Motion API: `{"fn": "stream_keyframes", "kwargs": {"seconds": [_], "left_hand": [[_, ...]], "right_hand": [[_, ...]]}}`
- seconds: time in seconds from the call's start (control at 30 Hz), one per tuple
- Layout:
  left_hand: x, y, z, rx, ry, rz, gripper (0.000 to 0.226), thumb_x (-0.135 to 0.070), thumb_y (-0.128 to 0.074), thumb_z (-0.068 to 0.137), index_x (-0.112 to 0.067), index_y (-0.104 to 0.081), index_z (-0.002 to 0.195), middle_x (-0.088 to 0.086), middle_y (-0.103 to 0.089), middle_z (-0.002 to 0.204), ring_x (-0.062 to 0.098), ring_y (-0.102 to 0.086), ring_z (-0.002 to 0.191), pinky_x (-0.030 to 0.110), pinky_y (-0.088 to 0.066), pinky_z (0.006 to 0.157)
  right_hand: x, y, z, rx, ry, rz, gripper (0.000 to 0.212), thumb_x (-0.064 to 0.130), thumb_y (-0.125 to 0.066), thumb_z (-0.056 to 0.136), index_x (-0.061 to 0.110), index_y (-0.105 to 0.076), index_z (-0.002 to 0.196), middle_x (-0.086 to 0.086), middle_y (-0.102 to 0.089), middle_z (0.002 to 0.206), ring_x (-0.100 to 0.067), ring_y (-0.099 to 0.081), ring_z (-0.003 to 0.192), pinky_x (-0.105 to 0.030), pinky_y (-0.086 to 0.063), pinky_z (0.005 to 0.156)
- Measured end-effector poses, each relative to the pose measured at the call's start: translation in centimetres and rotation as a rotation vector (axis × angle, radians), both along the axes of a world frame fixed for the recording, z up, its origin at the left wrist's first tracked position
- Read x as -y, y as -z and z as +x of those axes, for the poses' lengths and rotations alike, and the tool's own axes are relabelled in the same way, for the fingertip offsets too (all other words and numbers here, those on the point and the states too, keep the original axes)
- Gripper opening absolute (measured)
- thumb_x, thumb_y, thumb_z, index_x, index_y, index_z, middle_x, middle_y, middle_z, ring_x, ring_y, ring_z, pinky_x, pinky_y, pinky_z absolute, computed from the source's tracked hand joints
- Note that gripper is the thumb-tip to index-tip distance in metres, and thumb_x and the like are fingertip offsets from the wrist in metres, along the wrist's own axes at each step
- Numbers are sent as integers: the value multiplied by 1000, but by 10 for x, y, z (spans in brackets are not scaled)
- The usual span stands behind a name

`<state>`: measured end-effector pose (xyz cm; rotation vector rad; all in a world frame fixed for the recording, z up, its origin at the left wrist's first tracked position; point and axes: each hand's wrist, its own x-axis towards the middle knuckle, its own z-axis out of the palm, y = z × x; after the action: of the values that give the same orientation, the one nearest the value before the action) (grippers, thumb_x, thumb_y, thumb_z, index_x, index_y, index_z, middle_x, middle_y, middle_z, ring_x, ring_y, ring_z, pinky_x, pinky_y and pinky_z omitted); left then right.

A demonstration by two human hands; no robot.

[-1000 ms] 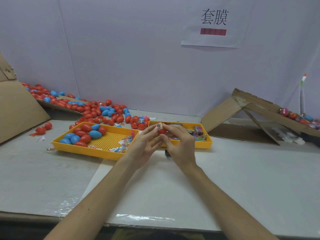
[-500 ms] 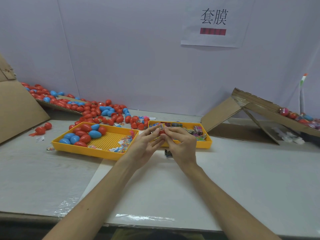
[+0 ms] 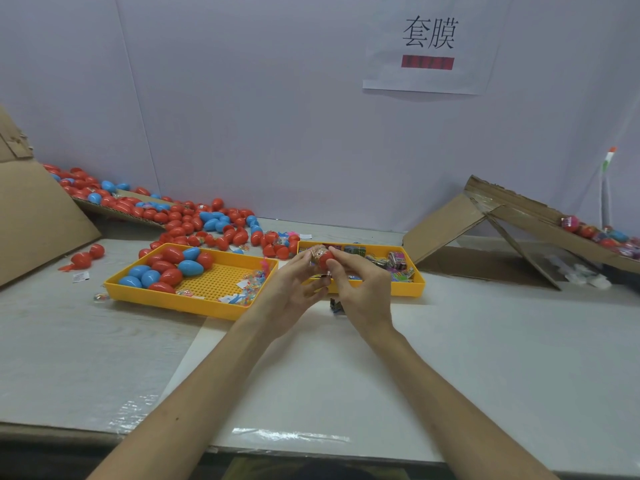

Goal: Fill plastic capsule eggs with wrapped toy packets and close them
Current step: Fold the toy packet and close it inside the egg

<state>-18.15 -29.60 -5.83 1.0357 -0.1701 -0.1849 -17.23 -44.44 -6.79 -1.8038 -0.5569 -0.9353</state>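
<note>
while aloft, fingers (image 3: 343,259) around red egg (image 3: 324,262)

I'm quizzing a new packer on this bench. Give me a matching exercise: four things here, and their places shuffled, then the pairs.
1 red egg
2 nearest blue eggs
3 toy packets
4 paper sign

A on the back wall
B in the right yellow tray
C pinched between left hand and right hand
D in the left yellow tray

Pairs: 1-C, 2-D, 3-B, 4-A

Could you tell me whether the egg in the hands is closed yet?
Open: a shiny packet sticks out of the red egg, with no second half over it.
</note>
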Motion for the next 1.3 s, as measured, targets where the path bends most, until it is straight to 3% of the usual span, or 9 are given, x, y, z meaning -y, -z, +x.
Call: {"fn": "stream_keyframes", "kwargs": {"seconds": [0.1, 0.23, 0.4, 0.53, 0.7, 0.83, 1.1, 1.3], "left_hand": [[0, 1, 1, 6, 8, -5, 36, -31, -56, 102, -14, -61, 134, 18, -63, 129, 34, -57, 120, 53, -31, 119], [0, 1, 1, 18, 7, 12, 33, -30, -56, 102, -16, -64, 131, 19, -61, 138, 30, -63, 119, 45, -40, 114], [0, 0, 0, 14, -6, -20, 41, -30, -56, 102, -11, -59, 138, 17, -61, 139, 29, -64, 122, 39, -46, 110], [-1, -1, -1, 33, -3, -42, 46, -29, -56, 102, -6, -55, 141, 19, -60, 139, 30, -62, 127, 37, -49, 105], [0, 1, 1, 35, -15, -61, 30, -24, -60, 101, -10, -62, 127, 14, -70, 125, 28, -68, 118, 29, -58, 87], [2, 3, 1, 70, -46, -29, 31, -22, -65, 97, -9, -61, 125, 14, -72, 122, 30, -70, 114, 28, -59, 82], [5, 3, 0, 100, -108, 20, 21, -16, -69, 91, -11, -61, 110, 13, -75, 115, 31, -72, 109, 28, -59, 83], [4, 4, 0, 116, -162, 74, 21, -12, -69, 93, -9, -60, 112, 12, -76, 113, 29, -73, 107, 36, -55, 94]], "right_hand": [[0, -2, -1, -16, 0, -20, 29, 15, -66, 95, 9, -71, 122, 11, -71, 108, 10, -63, 100, -15, -51, 87], [0, -1, 0, -14, 18, -12, 27, 13, -70, 92, 8, -73, 119, 11, -71, 105, 16, -61, 98, -9, -47, 87], [-1, 0, 0, -5, 14, 19, 27, 15, -77, 87, 9, -76, 114, 1, -77, 105, 1, -68, 99, -12, -50, 88], [-2, 0, 0, -45, -9, 52, 27, 16, -77, 87, 11, -76, 114, 4, -77, 106, 1, -69, 99, -16, -52, 88], [3, -1, 1, -28, 30, 94, 17, 10, -73, 89, 11, -76, 106, 2, -73, 101, -6, -71, 90, -25, -58, 80], [5, -1, 3, 6, 84, 74, 8, 4, -75, 87, 9, -76, 93, 2, -72, 92, -6, -69, 85, -22, -57, 76], [5, -1, 3, -10, 73, 118, 10, 2, -77, 84, 9, -77, 92, 3, -72, 91, 2, -68, 86, -10, -51, 75], [5, -2, 3, -76, 23, 153, 8, 4, -77, 84, 11, -76, 88, 5, -72, 90, -3, -70, 85, -12, -52, 75]]}}
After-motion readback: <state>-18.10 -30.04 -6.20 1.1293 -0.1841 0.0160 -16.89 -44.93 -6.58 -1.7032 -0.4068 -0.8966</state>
